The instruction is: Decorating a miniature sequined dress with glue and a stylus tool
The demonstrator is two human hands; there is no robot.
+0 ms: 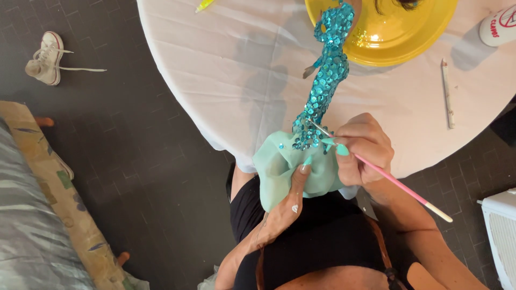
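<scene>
One white table: left hand clutches one sequined doll; right hand pinches one paintbrush.

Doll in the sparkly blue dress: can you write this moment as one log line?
left hand: holding green fabric | right hand: pink brush, tip on sequined doll | behind: yellow bowl, white table
</scene>
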